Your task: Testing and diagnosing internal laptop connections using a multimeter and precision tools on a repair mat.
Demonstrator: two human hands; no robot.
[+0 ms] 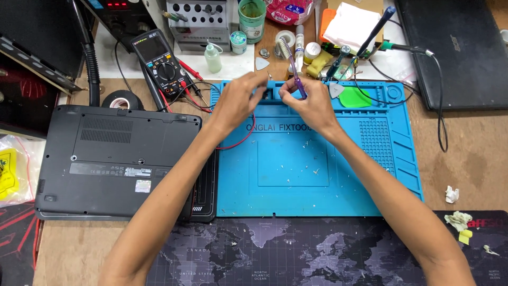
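Our right hand point(312, 103) pinches purple-handled brush point(292, 69), bristles up, over far edge of blue silicone repair mat point(317, 180); grip closed round handle. Our left hand point(238, 100) just beside it at same mat edge, fingers curled together; blur hides whether they hold anything, we cannot tell. Black laptop, underside up point(116, 159), lies left of mat on wooden worktop point(465, 159). Black multimeter with red leads point(159, 61) beyond mat's far-left corner. Green plastic pick point(354, 98) on mat's far-right part.
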